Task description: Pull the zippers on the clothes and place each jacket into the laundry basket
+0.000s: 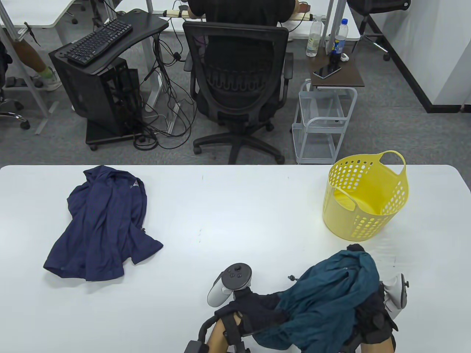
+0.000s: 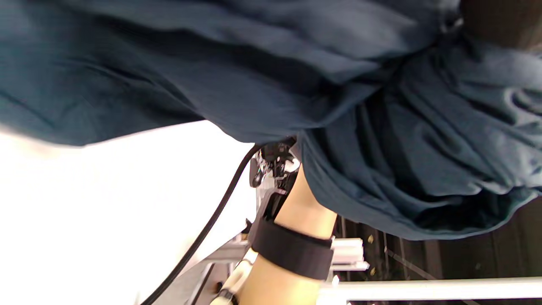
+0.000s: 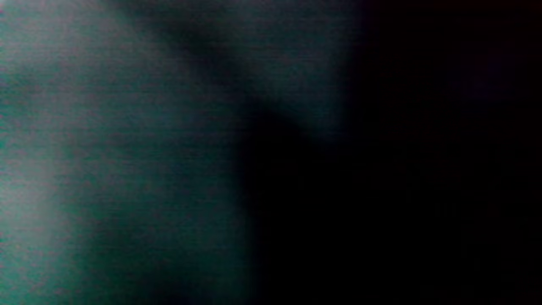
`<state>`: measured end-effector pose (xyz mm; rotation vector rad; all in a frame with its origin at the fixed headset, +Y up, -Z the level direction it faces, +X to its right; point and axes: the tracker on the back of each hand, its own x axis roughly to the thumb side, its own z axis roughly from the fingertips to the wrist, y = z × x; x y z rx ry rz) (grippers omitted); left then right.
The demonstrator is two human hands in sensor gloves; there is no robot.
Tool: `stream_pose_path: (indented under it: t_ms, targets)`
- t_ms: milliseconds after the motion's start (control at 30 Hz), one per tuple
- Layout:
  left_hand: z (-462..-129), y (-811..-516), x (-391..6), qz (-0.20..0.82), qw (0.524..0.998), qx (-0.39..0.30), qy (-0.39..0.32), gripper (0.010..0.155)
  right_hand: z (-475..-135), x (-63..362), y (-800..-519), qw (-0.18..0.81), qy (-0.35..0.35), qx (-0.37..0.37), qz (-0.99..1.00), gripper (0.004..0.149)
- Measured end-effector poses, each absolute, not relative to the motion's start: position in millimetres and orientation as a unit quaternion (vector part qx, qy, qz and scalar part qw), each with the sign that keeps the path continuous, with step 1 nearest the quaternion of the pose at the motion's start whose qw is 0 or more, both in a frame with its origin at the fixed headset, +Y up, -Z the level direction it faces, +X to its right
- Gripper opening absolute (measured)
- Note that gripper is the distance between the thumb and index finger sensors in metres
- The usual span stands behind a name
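Lying near one yellow laundry basket (image 1: pixel 366 195): two jackets, navy jacket (image 1: pixel 101 224) leftward, teal jacket (image 1: pixel 327 301) bunched over both hands, grips hidden.

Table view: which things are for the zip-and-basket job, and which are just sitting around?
For the job:
- teal jacket, bunched up at both hands
- navy jacket, lying on the table
- yellow basket, nothing seen in it
- left hand and right hand, mostly hidden by cloth

Just lying about:
- office chair
- keyboard
- two bottles
- phone
- wire cart
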<state>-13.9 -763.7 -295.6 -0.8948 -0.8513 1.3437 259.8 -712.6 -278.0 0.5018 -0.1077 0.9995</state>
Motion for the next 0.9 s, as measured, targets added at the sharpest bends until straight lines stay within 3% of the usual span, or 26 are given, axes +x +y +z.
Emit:
stream_pose_path:
  t_ms: [267,433,533,667,767,833,900]
  targets:
    - [-297.5,-770.7,-21.7,0.621,0.603,-0.393,-0.309,0.083,-272.5,293.5,-718.1,0.848,-0.172,0.127,0.484,0.087]
    - [-285.6,-772.3,-9.2,0.681,0.517,-0.447,-0.263,0.090,-267.9,293.7,-718.0,0.722,-0.250,0.049,0.644,0.085]
    - [-281.5,-772.7,-4.6,0.688,0.509,-0.455,-0.245,0.095,-270.1,277.6,-717.9,0.649,-0.251,0.048,0.717,0.087]
    - [-283.5,-778.3,-11.0,0.697,0.531,-0.439,-0.200,0.099,-276.6,245.7,-717.7,0.566,-0.167,0.111,0.799,0.089]
    - [-285.6,-780.7,-20.1,0.741,0.498,-0.425,-0.149,0.100,-278.7,222.5,-721.4,0.520,-0.026,0.201,0.830,0.089]
    - [-286.7,-781.0,-27.0,0.757,0.489,-0.415,-0.125,0.099,-277.5,206.4,-726.3,0.502,0.067,0.225,0.832,0.105]
    - [-287.1,-780.2,-32.9,0.764,0.485,-0.410,-0.115,0.097,-277.4,194.0,-729.0,0.426,0.094,0.221,0.872,0.117]
